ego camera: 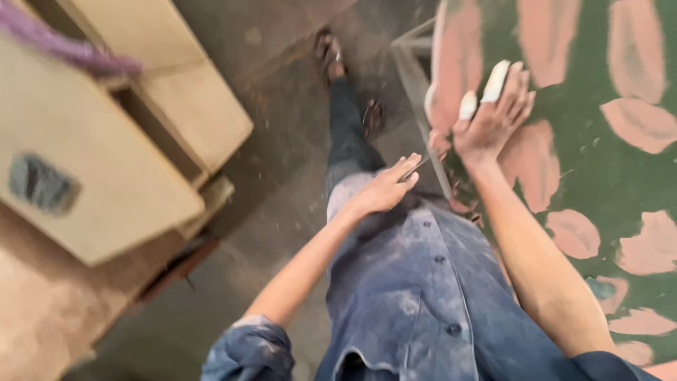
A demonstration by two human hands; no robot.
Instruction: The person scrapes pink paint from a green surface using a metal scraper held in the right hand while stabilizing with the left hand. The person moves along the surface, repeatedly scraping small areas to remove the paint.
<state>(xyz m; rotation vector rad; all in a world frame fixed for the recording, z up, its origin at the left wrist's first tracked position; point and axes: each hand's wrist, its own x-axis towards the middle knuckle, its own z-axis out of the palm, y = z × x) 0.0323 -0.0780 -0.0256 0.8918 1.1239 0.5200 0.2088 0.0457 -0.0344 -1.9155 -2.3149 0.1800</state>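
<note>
Item one: your right hand (493, 116), palm down and fingers spread, laid flat on the green panel (606, 169) near its left edge. Two of its fingertips wear pale, smooth, tube-shaped wrappings (493, 81); what they are made of cannot be told through the blur. The hand grips nothing.

Item two: the green panel itself, a broad flat surface with a matt green coat, broken by many rounded pinkish-tan filler patches (536, 166) of irregular oval shape. One patch lies just under and beside your right palm. The panel's pale edge rests on a thin grey metal frame (416, 63).

Item three: your left hand (388, 187), held in front of your waist, fingers curled loosely around a thin, flat, dark blade-like tool (415, 169) that pokes out past the fingertips towards the panel's edge. The tool is slim and blurred; its exact kind cannot be told.

Item four: your clothing, a dusty blue buttoned shirt (416, 296) with sleeves rolled up, smeared with pale powder, and dark trousers above sandalled feet (331, 53).

Item five: to your left, boxy beige wooden cabinets (106, 183) with plain flat faces and square corners, standing on a rough, dusty grey concrete floor (282, 183).
</note>
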